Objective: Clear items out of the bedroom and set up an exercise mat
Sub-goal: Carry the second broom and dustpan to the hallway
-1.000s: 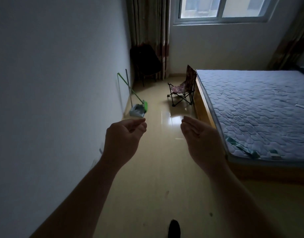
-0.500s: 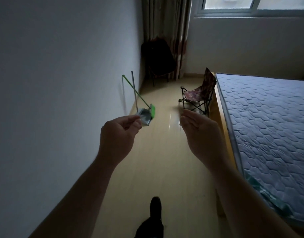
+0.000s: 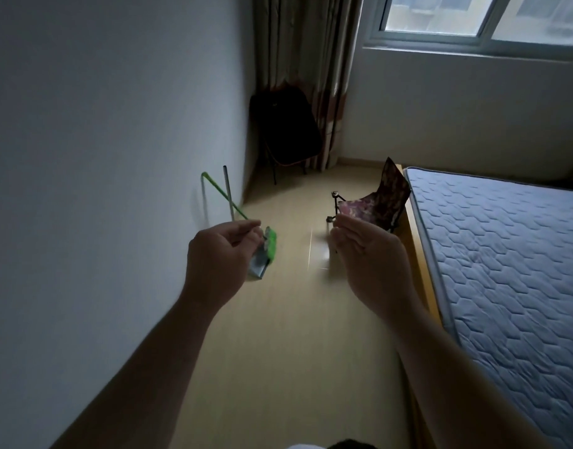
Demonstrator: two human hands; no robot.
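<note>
A green-handled broom and grey dustpan set [image 3: 262,254] leans against the left wall, its handles rising up the wall. A small patterned folding chair [image 3: 379,202] stands on the floor beside the bed's corner. A dark folding chair [image 3: 283,131] sits in the far corner by the curtain. My left hand [image 3: 220,257] is raised in front of the dustpan, fingers loosely curled, holding nothing. My right hand [image 3: 366,260] is raised in front of the small chair, fingers apart and empty. No exercise mat is in view.
A bed with a grey quilted mattress [image 3: 505,270] on a wooden frame fills the right side. A tan floor strip [image 3: 294,335] runs between the white left wall and the bed. Curtains [image 3: 304,59] and a window [image 3: 473,17] are on the far wall.
I have moved forward along the floor strip; the broom set and both chairs appear closer and larger. Both hands stay raised and empty.
</note>
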